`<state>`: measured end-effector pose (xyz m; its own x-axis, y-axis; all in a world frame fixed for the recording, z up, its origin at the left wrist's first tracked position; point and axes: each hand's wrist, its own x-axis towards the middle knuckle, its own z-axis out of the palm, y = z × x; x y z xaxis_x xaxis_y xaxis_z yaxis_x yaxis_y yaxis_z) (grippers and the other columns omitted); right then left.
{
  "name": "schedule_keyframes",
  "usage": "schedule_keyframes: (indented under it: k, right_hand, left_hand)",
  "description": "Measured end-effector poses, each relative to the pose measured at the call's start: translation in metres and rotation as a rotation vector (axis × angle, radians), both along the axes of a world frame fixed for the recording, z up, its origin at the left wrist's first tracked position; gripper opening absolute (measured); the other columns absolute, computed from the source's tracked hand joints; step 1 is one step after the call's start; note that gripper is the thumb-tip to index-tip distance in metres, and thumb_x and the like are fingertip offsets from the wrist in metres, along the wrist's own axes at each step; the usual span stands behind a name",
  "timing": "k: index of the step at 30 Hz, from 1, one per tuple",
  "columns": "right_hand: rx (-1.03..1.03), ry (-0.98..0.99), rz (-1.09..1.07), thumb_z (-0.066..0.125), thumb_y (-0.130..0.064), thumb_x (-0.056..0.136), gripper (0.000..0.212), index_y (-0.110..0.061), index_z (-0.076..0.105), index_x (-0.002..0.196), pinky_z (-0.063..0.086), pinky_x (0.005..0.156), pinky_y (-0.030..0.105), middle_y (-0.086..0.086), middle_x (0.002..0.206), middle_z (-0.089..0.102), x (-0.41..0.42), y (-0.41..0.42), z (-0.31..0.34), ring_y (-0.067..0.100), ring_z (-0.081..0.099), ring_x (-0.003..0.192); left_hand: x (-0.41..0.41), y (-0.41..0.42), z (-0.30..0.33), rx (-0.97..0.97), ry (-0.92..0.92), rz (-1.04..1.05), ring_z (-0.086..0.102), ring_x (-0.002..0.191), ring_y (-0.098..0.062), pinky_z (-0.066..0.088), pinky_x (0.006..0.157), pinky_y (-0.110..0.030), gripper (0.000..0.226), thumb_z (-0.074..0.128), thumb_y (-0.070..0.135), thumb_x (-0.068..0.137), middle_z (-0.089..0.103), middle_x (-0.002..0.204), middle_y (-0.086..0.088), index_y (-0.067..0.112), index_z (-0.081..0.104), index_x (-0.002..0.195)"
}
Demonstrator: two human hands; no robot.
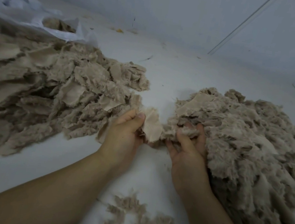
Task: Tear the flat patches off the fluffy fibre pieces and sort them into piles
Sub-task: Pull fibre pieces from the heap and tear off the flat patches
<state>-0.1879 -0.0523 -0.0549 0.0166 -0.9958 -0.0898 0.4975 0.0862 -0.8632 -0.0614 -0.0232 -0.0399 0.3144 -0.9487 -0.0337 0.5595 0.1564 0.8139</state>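
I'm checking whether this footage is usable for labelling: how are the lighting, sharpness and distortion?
Head view: dim, flat, bluish light with soft shadows and no glare; wide-angle bending curves the wall edges; left hand, right hand and flat patch are fairly sharp, while the plastic bag is blurry.

A pale surface (166,73) runs back to a grey-white wall (174,7). At far left lies a crumpled white plastic bag (25,11), its mouth open toward the right. A small yellowish scrap (119,30) sits near the wall's foot.
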Motion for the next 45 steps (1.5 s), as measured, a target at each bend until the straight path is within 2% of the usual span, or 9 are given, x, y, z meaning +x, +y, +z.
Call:
schedule_keyframes:
  k: [7,9,13,17,21,27,34,43,45]
  right_hand:
    - [-0.007,0.017,-0.053,0.046,0.009,0.097,0.059,-0.037,0.039,0.134,0.058,0.086,0.025,-0.022,0.105,0.065,0.005,-0.001,0.002,0.001,0.071,0.087]
    - [-0.007,0.033,-0.055,0.044,0.012,0.096,0.062,-0.037,0.039,0.134,0.059,0.081,0.024,-0.022,0.097,0.07,0.005,-0.001,0.003,0.002,0.071,0.085]
    - [0.029,0.012,-0.045,0.042,0.016,0.096,0.074,-0.03,0.029,0.152,0.06,0.074,0.023,0.004,0.136,0.058,0.004,-0.001,0.007,0.023,0.065,0.114]
    - [-0.019,0.018,-0.011,0.048,0.009,0.097,0.057,-0.033,0.048,0.136,0.059,0.066,0.025,0.009,0.103,0.066,0.002,0.002,0.007,0.01,0.069,0.075]
    - [-0.056,0.046,0.065,0.053,-0.014,0.101,0.027,-0.034,0.062,0.116,0.056,0.064,0.026,-0.006,0.093,0.075,-0.001,0.003,0.007,0.009,0.072,0.081]
    - [-0.089,0.269,0.103,0.064,0.003,0.091,0.031,-0.025,0.071,0.104,0.049,0.05,0.017,0.002,0.092,0.075,-0.002,0.004,0.002,0.004,0.065,0.062]
    - [-0.025,0.244,0.063,0.061,-0.003,0.095,0.015,-0.016,0.069,0.095,0.038,0.04,0.015,-0.004,0.062,0.06,-0.003,0.003,0.003,0.002,0.047,0.047]
    - [-0.005,0.188,0.11,0.064,-0.018,0.094,0.018,-0.005,0.07,0.106,0.055,0.087,0.043,0.015,0.096,0.076,0.0,0.0,0.0,0.032,0.07,0.091]
    - [-0.058,0.23,0.164,0.072,-0.034,0.08,0.036,-0.006,0.072,0.104,0.058,0.077,0.037,0.014,0.091,0.075,-0.001,0.001,-0.001,0.028,0.069,0.082]
  left_hand:
    - [0.004,0.003,0.009,-0.031,0.162,-0.009,0.046,0.057,-0.026,0.032,0.059,-0.036,0.019,0.054,0.012,0.078,0.049,0.06,-0.011,0.009,0.052,0.059]
    - [0.004,0.004,0.007,-0.019,0.151,-0.016,0.041,0.046,-0.023,0.032,0.056,-0.035,0.016,0.054,0.015,0.074,0.044,0.049,-0.01,0.005,0.05,0.062]
    - [0.006,0.001,0.001,-0.024,0.079,-0.018,0.044,0.04,-0.022,0.041,0.047,-0.03,0.018,0.063,0.01,0.066,0.036,0.056,-0.012,0.005,0.048,0.077]
    - [0.007,-0.004,-0.008,-0.06,-0.119,-0.064,0.056,0.061,-0.026,0.05,0.054,-0.034,0.014,0.06,0.011,0.077,0.055,0.069,-0.015,0.01,0.054,0.064]
    - [0.006,-0.006,-0.01,-0.033,-0.194,-0.1,0.048,0.075,-0.028,0.046,0.064,-0.036,0.02,0.057,0.006,0.092,0.05,0.083,-0.018,0.013,0.056,0.073]
    - [0.002,-0.008,-0.009,-0.005,-0.285,-0.086,0.055,0.064,-0.031,0.047,0.058,-0.035,0.016,0.049,0.006,0.099,0.059,0.077,-0.024,0.009,0.056,0.085]
    - [0.007,-0.014,-0.01,-0.008,-0.185,-0.094,0.036,0.03,-0.009,0.028,0.036,-0.018,0.013,0.046,0.009,0.101,0.054,0.048,-0.003,0.004,0.051,0.09]
    - [0.006,-0.016,-0.006,-0.01,-0.102,-0.175,0.026,0.029,-0.01,0.024,0.035,-0.016,0.014,0.051,0.008,0.098,0.048,0.043,-0.006,-0.002,0.052,0.088]
    - [0.003,-0.016,-0.006,-0.007,-0.149,-0.176,0.03,0.031,-0.011,0.025,0.037,-0.018,0.015,0.051,0.008,0.098,0.049,0.043,-0.006,-0.001,0.051,0.085]
